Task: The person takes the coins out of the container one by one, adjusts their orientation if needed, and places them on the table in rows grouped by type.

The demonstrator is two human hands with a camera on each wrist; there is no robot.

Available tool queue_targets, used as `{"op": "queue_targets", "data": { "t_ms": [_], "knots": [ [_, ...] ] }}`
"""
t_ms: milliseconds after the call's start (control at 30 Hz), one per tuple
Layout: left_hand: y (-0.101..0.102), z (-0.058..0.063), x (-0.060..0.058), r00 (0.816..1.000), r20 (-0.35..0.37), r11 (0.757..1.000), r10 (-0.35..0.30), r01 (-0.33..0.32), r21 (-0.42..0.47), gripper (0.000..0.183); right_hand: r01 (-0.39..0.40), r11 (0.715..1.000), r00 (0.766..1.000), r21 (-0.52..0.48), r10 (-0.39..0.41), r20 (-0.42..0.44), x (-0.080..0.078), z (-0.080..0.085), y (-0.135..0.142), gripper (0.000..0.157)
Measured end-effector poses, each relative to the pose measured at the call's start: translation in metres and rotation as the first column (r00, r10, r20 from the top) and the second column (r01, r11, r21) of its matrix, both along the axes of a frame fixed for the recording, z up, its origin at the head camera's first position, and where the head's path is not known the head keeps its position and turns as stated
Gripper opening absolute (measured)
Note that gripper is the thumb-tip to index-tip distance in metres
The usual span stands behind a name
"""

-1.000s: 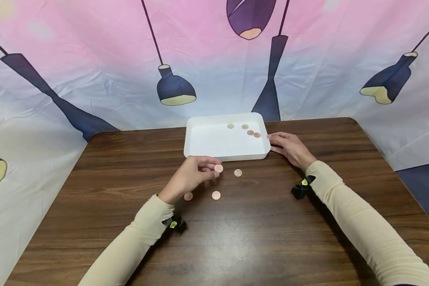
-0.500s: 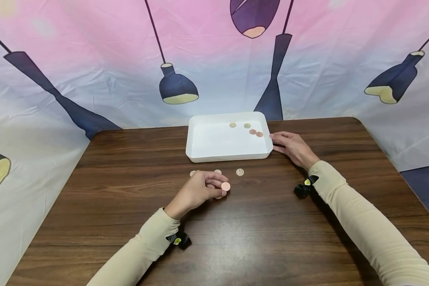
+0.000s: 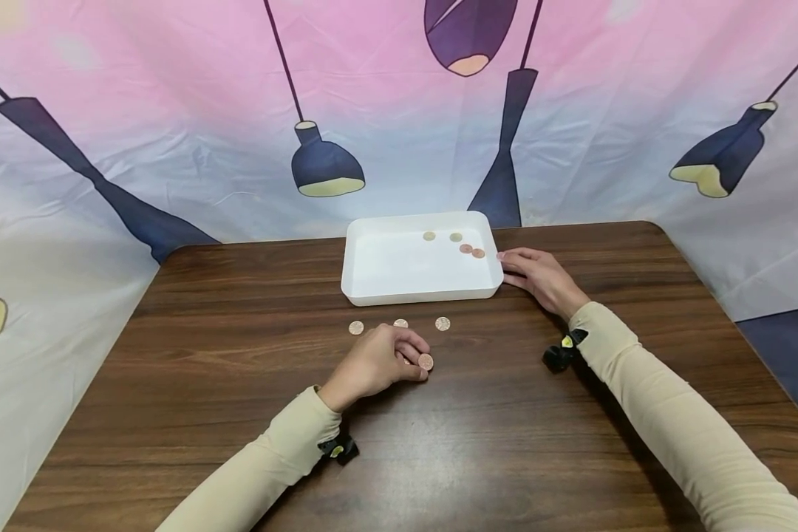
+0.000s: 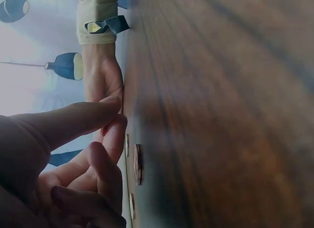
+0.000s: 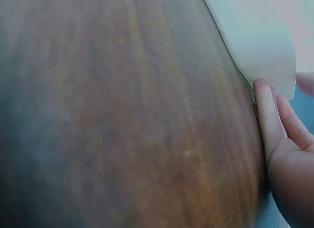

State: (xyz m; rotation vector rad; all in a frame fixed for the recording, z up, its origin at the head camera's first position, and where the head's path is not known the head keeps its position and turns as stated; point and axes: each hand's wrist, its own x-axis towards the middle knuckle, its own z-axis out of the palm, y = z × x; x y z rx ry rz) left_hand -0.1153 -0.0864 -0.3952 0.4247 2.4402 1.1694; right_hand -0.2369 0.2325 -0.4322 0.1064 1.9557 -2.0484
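My left hand (image 3: 379,362) pinches a copper-coloured coin (image 3: 425,362) between thumb and fingertips, low over the table. Behind those fingers only a sliver of another coin (image 3: 406,361) shows. Three coins lie in a row before the tray: a left one (image 3: 355,327), a partly covered middle one (image 3: 401,324) and a right one (image 3: 442,324). In the left wrist view, a coin (image 4: 137,164) lies flat beyond the fingers; the pinched coin is not discernible there. My right hand (image 3: 539,277) touches the right side of the white tray (image 3: 425,299), its fingers fairly straight against the wall.
Inside the tray are two yellowish coins, a left (image 3: 428,236) and a right (image 3: 455,237), and two reddish ones, a left (image 3: 466,249) and a right (image 3: 479,253). The brown wooden table (image 3: 239,355) ends at a printed cloth backdrop (image 3: 399,162).
My left hand has moved back from near the tray's front wall, toward me and slightly right, still pinching a coin. Coins it covered before the tray now show. My right hand stays at the tray.
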Motion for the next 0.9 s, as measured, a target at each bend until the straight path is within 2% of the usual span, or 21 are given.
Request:
{"op": "queue_targets", "data": {
  "t_ms": [233,700,900],
  "knots": [
    [0.005,-0.001,-0.004,0.997,-0.053,0.996,-0.054,0.050,-0.079,0.019,-0.003,1.000,1.000,-0.001,0.003,0.002,0.000,-0.001,0.001,0.042],
    [0.017,0.001,-0.009,0.996,-0.072,0.984,-0.052,0.039,-0.172,0.025,-0.009,1.000,1.000,-0.011,0.009,-0.005,-0.001,0.000,0.000,0.040],
    [0.021,0.001,-0.010,0.997,-0.059,0.980,-0.045,0.032,-0.196,0.026,-0.008,1.000,1.000,-0.013,0.008,-0.006,-0.001,0.000,0.000,0.041]
  ]
}}
